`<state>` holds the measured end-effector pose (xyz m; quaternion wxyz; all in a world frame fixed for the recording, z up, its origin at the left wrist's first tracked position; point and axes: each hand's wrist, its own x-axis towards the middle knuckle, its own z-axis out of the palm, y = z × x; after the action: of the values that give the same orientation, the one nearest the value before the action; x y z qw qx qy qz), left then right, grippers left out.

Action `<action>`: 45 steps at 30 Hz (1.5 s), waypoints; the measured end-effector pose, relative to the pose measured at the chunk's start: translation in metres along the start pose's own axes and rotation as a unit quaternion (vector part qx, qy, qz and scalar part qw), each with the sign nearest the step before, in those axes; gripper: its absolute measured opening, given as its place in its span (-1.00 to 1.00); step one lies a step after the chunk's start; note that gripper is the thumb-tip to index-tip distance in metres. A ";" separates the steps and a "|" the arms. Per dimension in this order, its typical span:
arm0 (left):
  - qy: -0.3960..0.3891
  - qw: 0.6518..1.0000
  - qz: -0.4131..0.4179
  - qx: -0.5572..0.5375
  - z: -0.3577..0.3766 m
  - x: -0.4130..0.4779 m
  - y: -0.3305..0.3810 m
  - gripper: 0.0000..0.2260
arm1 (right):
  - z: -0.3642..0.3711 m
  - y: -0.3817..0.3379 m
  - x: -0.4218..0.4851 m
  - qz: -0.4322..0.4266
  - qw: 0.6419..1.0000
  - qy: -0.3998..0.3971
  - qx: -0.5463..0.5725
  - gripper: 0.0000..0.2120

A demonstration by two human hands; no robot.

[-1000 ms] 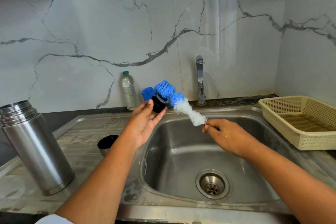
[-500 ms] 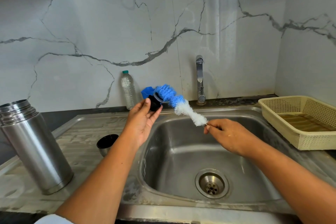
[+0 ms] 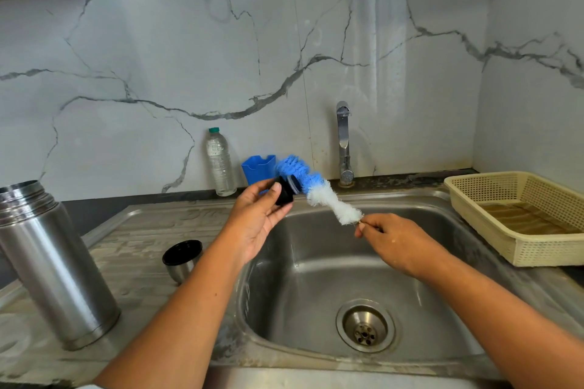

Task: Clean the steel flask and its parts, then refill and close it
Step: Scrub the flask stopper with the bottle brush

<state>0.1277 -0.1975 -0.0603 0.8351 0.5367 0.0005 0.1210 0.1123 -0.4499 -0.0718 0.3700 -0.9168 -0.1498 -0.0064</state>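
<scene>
Flask (image 3: 53,265) stands open on the counter, far left of both hands.
The left hand (image 3: 257,218) holds its black stopper (image 3: 286,193) over the sink (image 3: 410,366); the right hand (image 3: 395,238) pinches the brush (image 3: 316,188) against it.

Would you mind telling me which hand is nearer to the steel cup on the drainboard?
Left. The left hand is just up and right of the steel cup; the right hand is across the sink.

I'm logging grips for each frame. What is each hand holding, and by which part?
The left hand holds the black flask stopper by its side, fingers and thumb. The right hand pinches the bottle brush by its thin handle end.
</scene>
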 end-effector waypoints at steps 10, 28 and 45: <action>0.055 0.998 0.001 -0.041 0.001 0.000 0.002 -0.80 | -0.002 -0.001 -0.003 0.011 0.998 0.046 0.030 -0.79; 0.076 0.989 -0.024 -0.124 -0.008 0.001 0.006 -0.74 | -0.002 -0.003 -0.004 0.008 0.997 0.044 0.059 -0.75; 0.092 0.988 -0.003 -0.123 -0.012 0.006 0.003 -0.87 | 0.001 -0.007 -0.005 -0.011 0.996 0.058 0.074 -0.74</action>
<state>0.1314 -0.1846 -0.0614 0.8916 0.4163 0.0640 0.1662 0.1052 -0.4465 -0.0684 0.4447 -0.8834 -0.1381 -0.0524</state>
